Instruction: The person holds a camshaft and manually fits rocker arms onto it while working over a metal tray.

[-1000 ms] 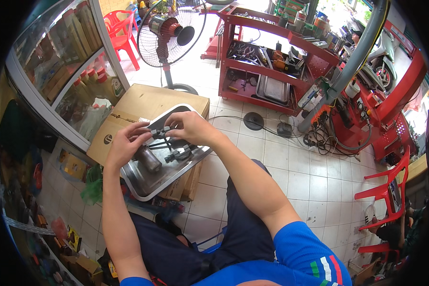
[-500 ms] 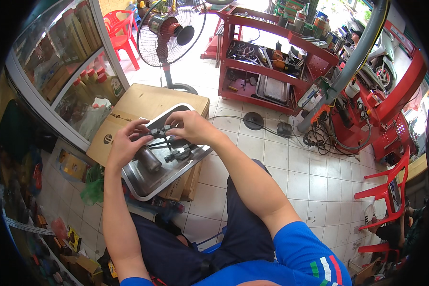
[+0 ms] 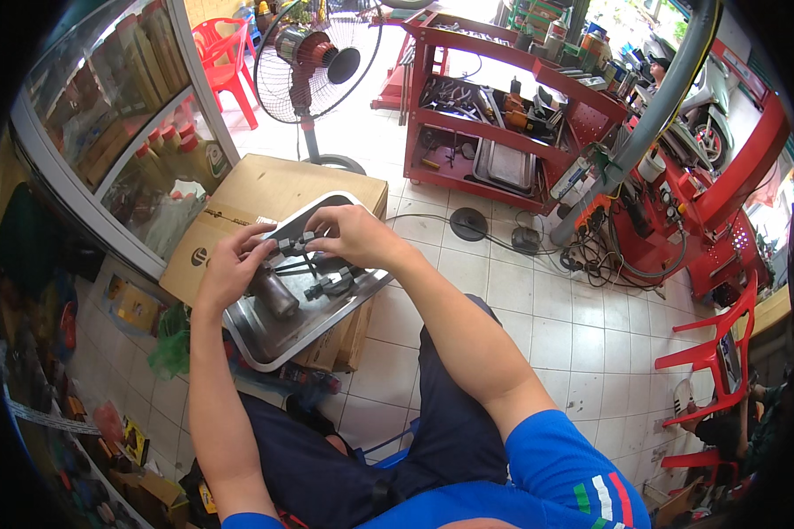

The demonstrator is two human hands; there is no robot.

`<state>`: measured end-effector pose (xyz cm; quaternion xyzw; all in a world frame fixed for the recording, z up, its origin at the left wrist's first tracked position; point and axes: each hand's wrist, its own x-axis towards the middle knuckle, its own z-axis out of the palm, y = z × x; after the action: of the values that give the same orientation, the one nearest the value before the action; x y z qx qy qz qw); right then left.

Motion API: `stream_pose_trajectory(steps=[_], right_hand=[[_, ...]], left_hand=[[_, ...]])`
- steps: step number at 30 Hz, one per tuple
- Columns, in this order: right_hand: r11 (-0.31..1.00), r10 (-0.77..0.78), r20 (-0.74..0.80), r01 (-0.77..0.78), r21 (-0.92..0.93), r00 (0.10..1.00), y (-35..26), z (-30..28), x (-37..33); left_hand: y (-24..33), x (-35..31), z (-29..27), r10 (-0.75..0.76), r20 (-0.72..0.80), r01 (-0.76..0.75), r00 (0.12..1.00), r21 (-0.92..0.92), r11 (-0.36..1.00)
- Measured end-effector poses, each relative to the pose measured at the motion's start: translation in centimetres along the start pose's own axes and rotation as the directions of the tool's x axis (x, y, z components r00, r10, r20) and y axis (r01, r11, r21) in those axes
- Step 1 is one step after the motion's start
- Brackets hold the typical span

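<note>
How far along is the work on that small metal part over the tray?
Done: parts already lie loose in the metal tray. In hand: left hand and right hand grip a small dark metal assembly together. Left: a cylinder and another fitting lie untouched.

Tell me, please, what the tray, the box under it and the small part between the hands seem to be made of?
The tray looks like bare metal, likely steel: silvery, with a dull shine and rolled rim. The box looks like brown corrugated cardboard, matte, with folded flaps. The small part, gripped by the left hand and right hand, looks like dark grey metal, though too small to be sure.
</note>
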<state>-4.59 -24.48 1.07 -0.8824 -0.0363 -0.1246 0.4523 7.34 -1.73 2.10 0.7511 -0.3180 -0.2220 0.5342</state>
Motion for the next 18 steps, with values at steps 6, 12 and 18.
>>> stream_pose_trajectory(steps=[6, 12, 18], right_hand=[[0.996, 0.058, 0.009, -0.059, 0.061, 0.998, -0.34, -0.07, 0.1], [1.0, -0.001, -0.001, 0.001, -0.002, 1.0, 0.2, 0.05, 0.17], [1.0, 0.025, -0.002, -0.025, 0.009, 1.0, 0.12, -0.04, 0.05]], left_hand=[[-0.3, -0.11, 0.29, 0.19, -0.005, -0.186, 0.982, 0.175, 0.967], [-0.55, -0.09, 0.27, 0.129, -0.025, -0.125, 0.991, 0.128, 0.984], [-0.48, 0.27, 0.01, 0.085, -0.007, -0.084, 0.996, 0.085, 0.993]])
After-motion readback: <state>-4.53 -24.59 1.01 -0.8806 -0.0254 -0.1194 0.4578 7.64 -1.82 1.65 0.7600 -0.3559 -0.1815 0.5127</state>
